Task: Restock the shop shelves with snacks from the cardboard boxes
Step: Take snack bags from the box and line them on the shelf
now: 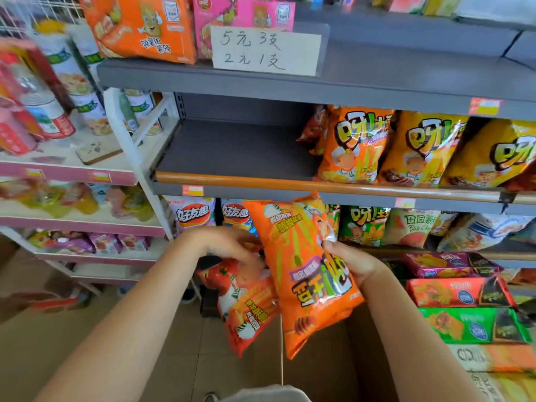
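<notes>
My right hand (352, 264) grips an upside-down orange bag (307, 274), my left hand (235, 245) a red bag (246, 309); I'd turn each upright before filling the bare shelf (232, 152).

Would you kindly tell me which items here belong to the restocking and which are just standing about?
Job in hand:
- orange snack bag, held by right hand
- red snack bag, held by left hand
- bare shelf space

Standing about:
- handwritten price sign
- green boxes
</notes>
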